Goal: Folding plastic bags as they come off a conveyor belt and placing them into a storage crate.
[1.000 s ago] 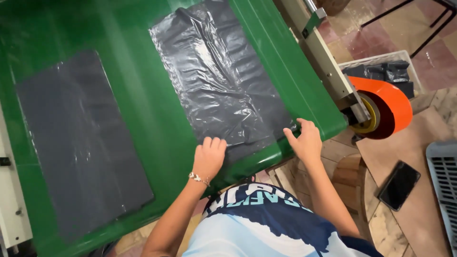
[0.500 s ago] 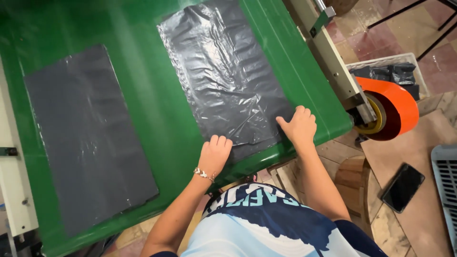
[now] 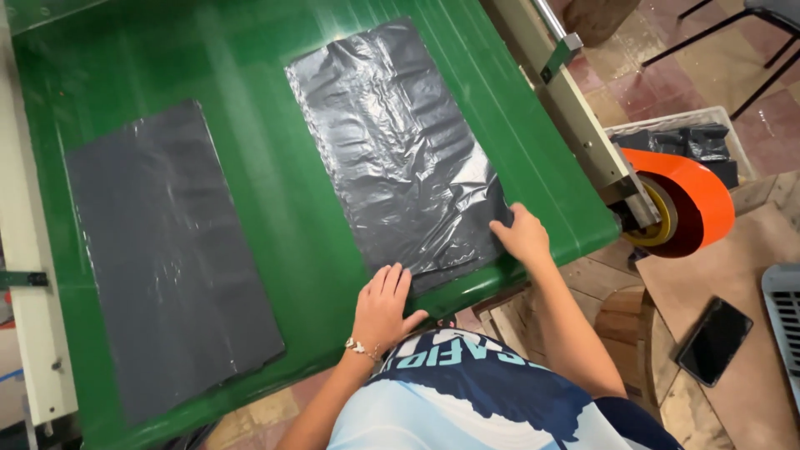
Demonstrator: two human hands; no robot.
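A wrinkled black plastic bag (image 3: 400, 142) lies flat on the green conveyor belt (image 3: 275, 208). My left hand (image 3: 382, 304) rests palm down, fingers spread, on the bag's near left corner. My right hand (image 3: 523, 236) presses the bag's near right corner with its fingers curled at the edge. A second, smoother black plastic bag (image 3: 167, 250) lies on the belt to the left, untouched by either hand.
A cream metal rail (image 3: 575, 117) runs along the belt's right side and ends at an orange wheel (image 3: 687, 208). A crate with black bags (image 3: 692, 142) sits behind it. A dark phone (image 3: 714, 340) lies on a board at the right. A white machine frame (image 3: 29, 275) borders the left.
Both bags have shifted toward me and rightward in the view. My right hand moved from the belt's edge onto the bag's corner; my left hand stays flat on the near edge.
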